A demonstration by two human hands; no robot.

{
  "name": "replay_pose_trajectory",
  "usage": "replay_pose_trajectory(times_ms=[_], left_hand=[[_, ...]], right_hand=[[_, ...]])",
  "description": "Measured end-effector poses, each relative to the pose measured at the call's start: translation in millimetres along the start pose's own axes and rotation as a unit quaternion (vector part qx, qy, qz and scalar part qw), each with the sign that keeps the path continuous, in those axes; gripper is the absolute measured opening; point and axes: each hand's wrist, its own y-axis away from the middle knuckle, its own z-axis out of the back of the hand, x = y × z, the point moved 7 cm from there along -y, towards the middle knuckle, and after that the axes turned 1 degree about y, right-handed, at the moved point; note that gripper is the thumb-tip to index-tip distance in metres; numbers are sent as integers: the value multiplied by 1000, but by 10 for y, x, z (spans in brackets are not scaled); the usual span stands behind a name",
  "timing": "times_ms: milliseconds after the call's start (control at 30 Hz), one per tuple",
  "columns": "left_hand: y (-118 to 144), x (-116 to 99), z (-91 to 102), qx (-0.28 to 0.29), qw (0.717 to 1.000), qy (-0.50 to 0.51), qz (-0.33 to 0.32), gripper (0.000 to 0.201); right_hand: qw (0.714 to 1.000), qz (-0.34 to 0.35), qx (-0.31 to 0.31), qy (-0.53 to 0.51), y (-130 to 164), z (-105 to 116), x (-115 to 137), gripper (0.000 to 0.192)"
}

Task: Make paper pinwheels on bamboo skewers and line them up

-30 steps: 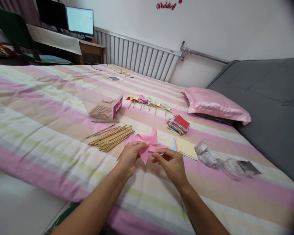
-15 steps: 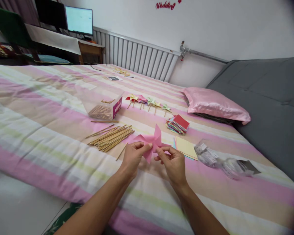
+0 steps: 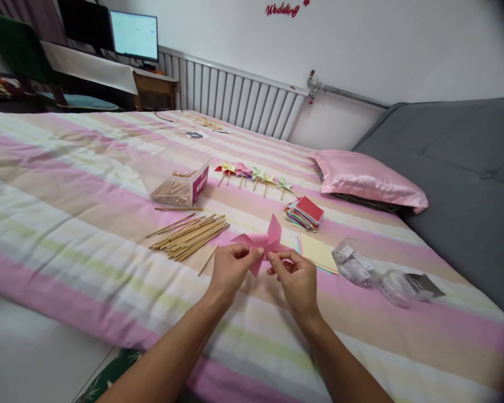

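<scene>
A pink paper pinwheel (image 3: 273, 232) is held up over the bed between my two hands. My left hand (image 3: 231, 268) pinches its lower left side between thumb and fingers. From the right, my right hand (image 3: 294, 275) has thumb and fingertips closed at the pinwheel's lower middle. The fingers hide part of its centre. Left of my left hand lies a pile of thin wooden sticks (image 3: 193, 236), with one loose stick (image 3: 208, 260) close by. A stack of pale yellow paper squares (image 3: 318, 252) rests just beyond my right hand.
Behind the sticks stands a clear plastic box (image 3: 172, 190) holding more sticks. A row of small paper pinwheels (image 3: 258, 174) lies farther back, near a stack of coloured paper (image 3: 304, 212). Clear plastic packets (image 3: 355, 263) are at right, below a pink pillow (image 3: 369, 179).
The pinwheel has turned slightly, its upright blade shifting a little to the right. Both hands keep their hold, with the thumbs slightly closer together.
</scene>
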Motion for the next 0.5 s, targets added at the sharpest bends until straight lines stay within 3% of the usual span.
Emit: replay_pose_trajectory(times_ms=[500], left_hand=[[-17,44,-14,2,1000,11,-7,19]], right_hand=[[1000,14,11,7,-22,-18,6,24]])
